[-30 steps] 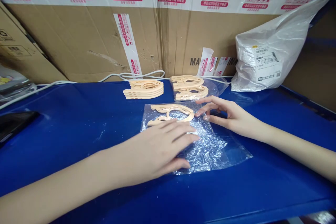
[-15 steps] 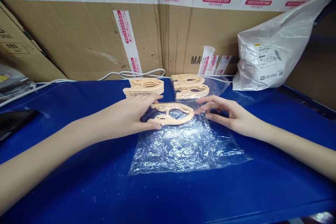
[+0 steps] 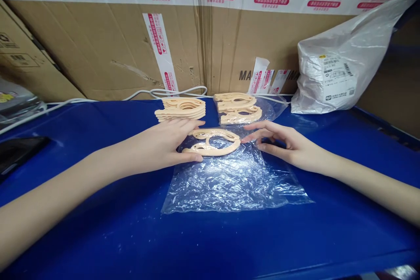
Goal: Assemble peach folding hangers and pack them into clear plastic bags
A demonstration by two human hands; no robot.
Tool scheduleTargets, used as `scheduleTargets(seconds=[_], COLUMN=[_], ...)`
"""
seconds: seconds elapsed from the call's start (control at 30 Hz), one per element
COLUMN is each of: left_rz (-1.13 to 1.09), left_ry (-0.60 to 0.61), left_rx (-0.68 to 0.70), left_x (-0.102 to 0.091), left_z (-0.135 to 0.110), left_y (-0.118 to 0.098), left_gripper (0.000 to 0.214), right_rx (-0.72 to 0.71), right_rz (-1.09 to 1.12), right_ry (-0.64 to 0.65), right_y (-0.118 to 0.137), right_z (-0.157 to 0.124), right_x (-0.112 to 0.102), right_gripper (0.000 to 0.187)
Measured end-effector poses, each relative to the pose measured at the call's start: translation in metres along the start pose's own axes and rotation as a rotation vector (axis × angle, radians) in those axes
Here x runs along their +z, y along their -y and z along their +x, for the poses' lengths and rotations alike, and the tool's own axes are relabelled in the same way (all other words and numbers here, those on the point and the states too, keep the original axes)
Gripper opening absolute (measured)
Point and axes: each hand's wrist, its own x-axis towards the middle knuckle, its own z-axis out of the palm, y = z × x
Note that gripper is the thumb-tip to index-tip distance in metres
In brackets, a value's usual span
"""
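A beige plastic folding hanger (image 3: 226,151), folded up, lies at the upper edge of a clear plastic bag (image 3: 226,183); it looks to be inside the film. My left hand (image 3: 160,144) spans the hanger's left end, thumb along the near side and fingers along the far side, hiding that end. At the opposite end, fingertips of my right hand (image 3: 282,142) touch the tip, the fingers loosely bent and apart. Just beyond the left fingers sits a stack of several bare folding hangers (image 3: 180,108). More bagged hangers (image 3: 239,107) lie to its right.
Cardboard boxes (image 3: 111,48) with printed tape stand along the back of the blue table (image 3: 210,249). A white cable (image 3: 138,92) runs at their foot. At back right is a white plastic parcel bag (image 3: 337,65); a dark flat object (image 3: 19,155) lies at left.
The hanger has slid slightly left between my hands, its right tip followed by my right fingertips. The bag's near edge has drawn up a little. My left hand has barely moved.
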Motion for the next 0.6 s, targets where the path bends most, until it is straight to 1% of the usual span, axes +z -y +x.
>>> scheduleTargets(seconds=[0.2, 0.33, 0.4, 0.5, 0.6], left_rz=[0.019, -0.005, -0.008, 0.013, 0.039], left_ry=[0.005, 0.037, 0.042, 0.028, -0.039], left_rx=[0.014, 0.027, 0.036, 0.041, 0.056], left_x=[0.001, -0.003, -0.004, -0.004, -0.004], left_z=[0.0, 0.0, 0.0, 0.0, 0.003], left_y=[0.002, 0.0, -0.002, -0.002, 0.002], left_gripper=[0.077, 0.065, 0.061, 0.061, 0.064], right_rx=[0.007, -0.019, -0.056, -0.107, -0.14], right_rz=[0.0, -0.036, -0.122, -0.303, -0.388], right_ry=[0.001, -0.048, -0.079, -0.118, -0.143], right_y=[-0.003, -0.005, -0.005, -0.003, -0.003], right_z=[0.0, -0.001, -0.002, -0.002, -0.002], right_x=[0.0, -0.002, -0.005, -0.008, -0.01], right_gripper=[0.038, 0.035, 0.034, 0.037, 0.038])
